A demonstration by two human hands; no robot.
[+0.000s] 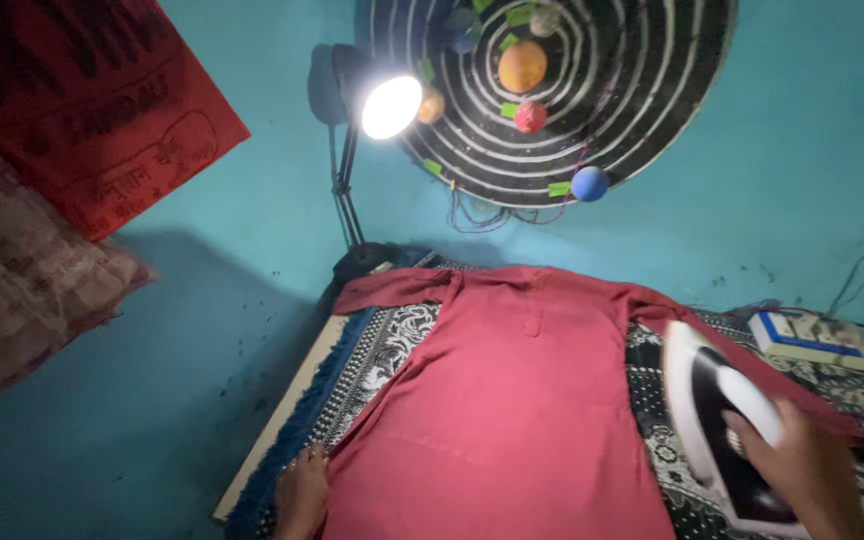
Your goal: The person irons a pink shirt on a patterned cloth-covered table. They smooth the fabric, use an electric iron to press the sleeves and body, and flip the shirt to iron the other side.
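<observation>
A dark pink long-sleeved garment (512,400) lies spread flat on a black-and-white patterned cloth (392,345) over a board. My left hand (301,492) rests on the garment's left edge near the bottom, fingers down on the fabric. My right hand (802,470) grips the handle of a white and black clothes iron (717,420), which stands tilted at the garment's right side, over the right sleeve.
A lit desk lamp (390,105) stands at the board's far end against a turquoise wall. A round black model with painted balls (552,90) hangs above. A white and blue power strip (827,340) lies at the right. Red cloth (92,100) hangs at left.
</observation>
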